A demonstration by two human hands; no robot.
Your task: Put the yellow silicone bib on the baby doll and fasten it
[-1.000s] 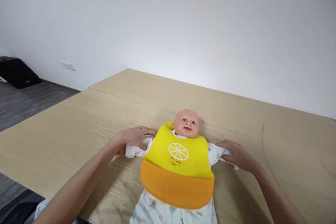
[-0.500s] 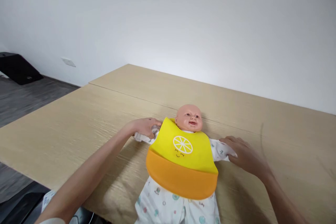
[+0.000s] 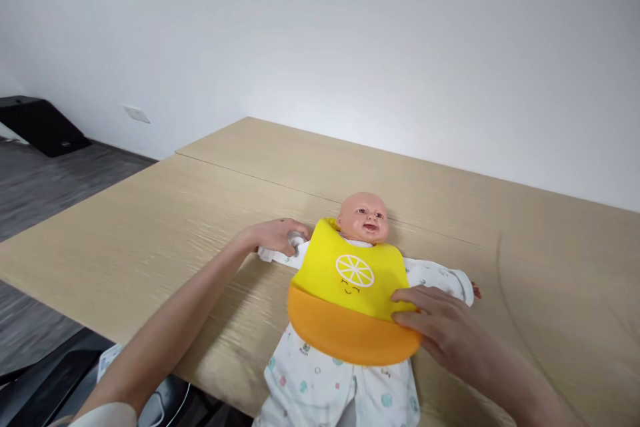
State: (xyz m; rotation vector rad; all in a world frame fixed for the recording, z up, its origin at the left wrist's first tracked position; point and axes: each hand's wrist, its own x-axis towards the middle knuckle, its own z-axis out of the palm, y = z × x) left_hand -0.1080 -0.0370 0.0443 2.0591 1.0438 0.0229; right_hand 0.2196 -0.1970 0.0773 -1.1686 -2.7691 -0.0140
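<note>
baby doll point(image 3: 364, 217) face up on the table point(image 3: 130, 240), yellow bib point(image 3: 351, 301) with orange pocket point(image 3: 350, 335) across its chest, left hand point(image 3: 275, 235) with its grip wrapped around one white sleeve point(image 3: 281, 258), right hand point(image 3: 443, 321) with fingers at the bib's edge, whether that grip pinches it unclear

A doll's head point(image 3: 363, 219) shows a smooth, plastic-look finish above a smooth, matt, silicone-like bib point(image 3: 350, 312) and soft cloth clothes point(image 3: 320, 380); the wood-look tabletop point(image 3: 150, 233) carries a faint sheen, the wall point(image 3: 320, 33) a matt surface.
</note>
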